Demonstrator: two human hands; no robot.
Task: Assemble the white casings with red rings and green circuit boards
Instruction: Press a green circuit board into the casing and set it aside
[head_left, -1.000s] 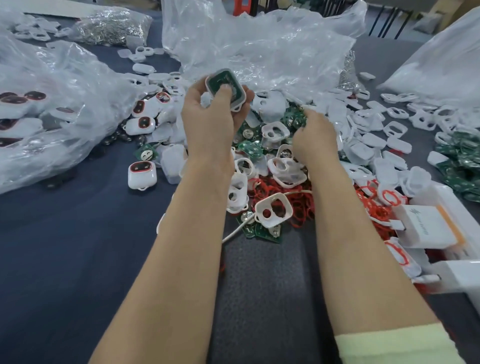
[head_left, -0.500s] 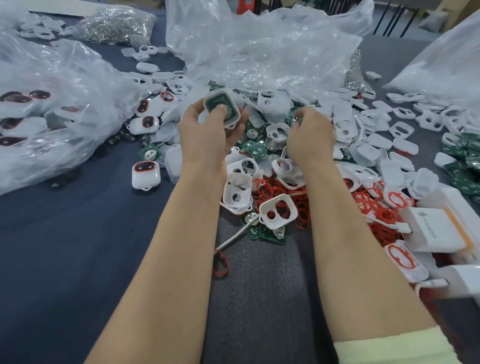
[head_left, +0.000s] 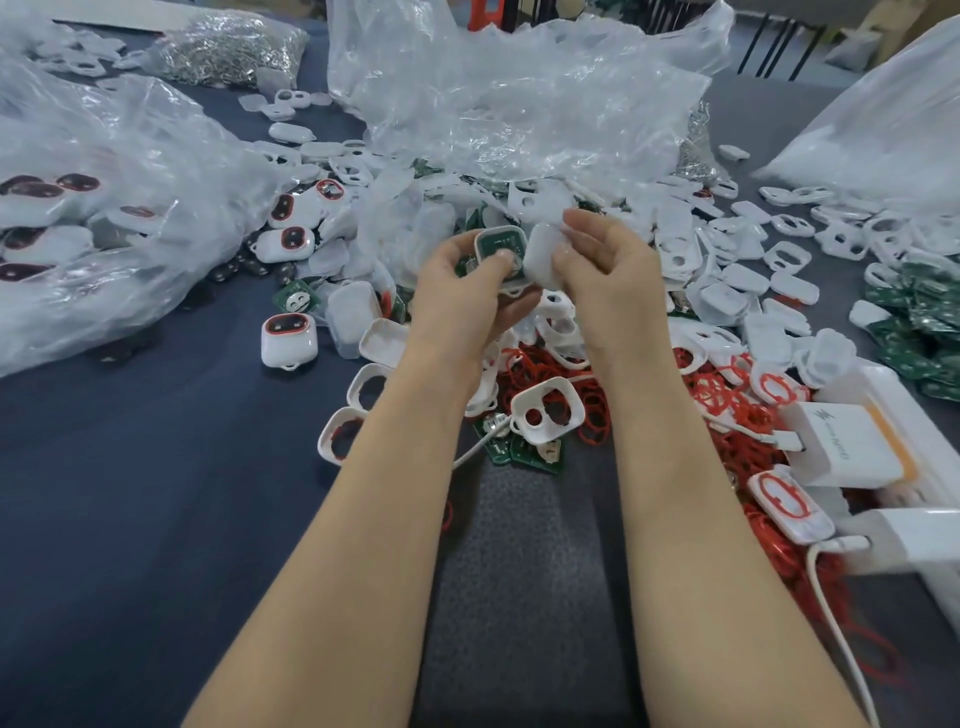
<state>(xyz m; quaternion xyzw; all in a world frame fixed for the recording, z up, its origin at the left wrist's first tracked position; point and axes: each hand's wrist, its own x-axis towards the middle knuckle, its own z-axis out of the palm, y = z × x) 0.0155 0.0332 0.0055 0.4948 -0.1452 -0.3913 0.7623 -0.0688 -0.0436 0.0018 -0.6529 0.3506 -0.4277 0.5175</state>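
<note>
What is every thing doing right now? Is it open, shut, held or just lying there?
left hand, holding the open casing.
open casing, green board showing, no cover on yet.
right hand, pinching the white cover.
white cover, off, right beside the open casing.
finished casing, closed, red ring in, lying on the cloth.
red rings, loose in a pile.
plastic bag, crumpled.
</note>
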